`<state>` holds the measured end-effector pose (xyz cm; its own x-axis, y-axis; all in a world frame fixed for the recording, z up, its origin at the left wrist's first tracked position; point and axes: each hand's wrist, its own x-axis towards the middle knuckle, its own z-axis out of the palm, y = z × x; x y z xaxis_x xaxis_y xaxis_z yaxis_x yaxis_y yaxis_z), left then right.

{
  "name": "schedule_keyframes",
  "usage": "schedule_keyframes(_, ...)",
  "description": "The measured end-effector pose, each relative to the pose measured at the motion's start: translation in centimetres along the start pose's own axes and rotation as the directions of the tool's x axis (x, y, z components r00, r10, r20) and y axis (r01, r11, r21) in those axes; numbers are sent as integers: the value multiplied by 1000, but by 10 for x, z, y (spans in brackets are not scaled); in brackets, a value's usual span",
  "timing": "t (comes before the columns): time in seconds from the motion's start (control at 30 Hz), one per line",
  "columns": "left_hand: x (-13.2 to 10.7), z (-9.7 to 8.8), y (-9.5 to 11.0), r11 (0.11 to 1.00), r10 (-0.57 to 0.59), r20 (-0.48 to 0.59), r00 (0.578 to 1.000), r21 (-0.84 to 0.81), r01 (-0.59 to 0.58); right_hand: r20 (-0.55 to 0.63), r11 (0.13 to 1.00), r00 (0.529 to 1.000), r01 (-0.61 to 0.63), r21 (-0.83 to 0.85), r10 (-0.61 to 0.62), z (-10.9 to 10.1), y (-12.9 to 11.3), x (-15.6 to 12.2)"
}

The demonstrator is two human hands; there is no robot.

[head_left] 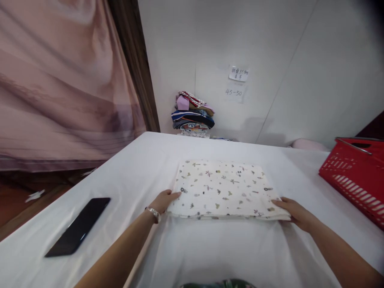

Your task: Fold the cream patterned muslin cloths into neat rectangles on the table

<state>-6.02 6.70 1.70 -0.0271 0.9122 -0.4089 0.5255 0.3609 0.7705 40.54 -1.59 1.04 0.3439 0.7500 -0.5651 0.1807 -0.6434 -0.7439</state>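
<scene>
A white cloth [222, 190] with small printed plants and animals lies folded into a flat rectangle in front of me. My left hand [165, 200], with a silver bracelet on its wrist, grips the cloth's left edge, thumb on top and the fingers beneath it. At the opposite side, my right hand [292, 210] pinches the near right corner in the same way. Layered folds show along the near edge. Under the cloth spreads a white-covered table [222, 248].
To the left lies a black phone [79, 228]. A red basket [355, 176] stands at the right edge. Folded clothes [193, 114] are stacked behind the table by the wall, below paper notes [238, 74]. A pink curtain [66, 84] hangs at left.
</scene>
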Motion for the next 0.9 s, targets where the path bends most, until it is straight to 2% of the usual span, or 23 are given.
schedule_keyframes(0.07, -3, -1, -3, 1000, 14, 25, 1000, -12, -13, 41, 999, 999, 23, 38, -25, -2, 3, -6)
schedule_keyframes(0.13, -10, -2, -10, 999, 42, 16, 999, 17, -43, 24, 999, 999, 32, 39, -33, -5, 9, -13)
schedule_keyframes(0.23, -23, -5, -25, 998, 49, 34, 998, 38, -51, 29, 1000, 999, -19, 16, 18, -8, 23, -23)
schedule_keyframes(0.37, -34, -9, -32, 1000, -14, 92, 996, 10, 14, 86, 998, 994, -70, -5, 70, -7, 30, -31)
schedule_keyframes(0.47, -31, -16, -24, 989, -120, 85, 989, -73, 126, 15, 999, 1000, -22, 38, 21, -7, 19, -23)
schedule_keyframes(0.57, -20, -22, -12, 953, -206, 97, 974, -204, 222, -81, 994, 996, 28, 109, -20, -9, 1, -4)
schedule_keyframes(0.7, 10, -29, 2, 921, -185, 45, 982, -341, 189, -132, 971, 987, 121, 207, -95, -8, -23, 33)
schedule_keyframes(0.9, 59, -21, 36, 901, -232, -47, 971, -386, 197, -228, 993, 969, 109, 37, -98, 2, -57, 82)
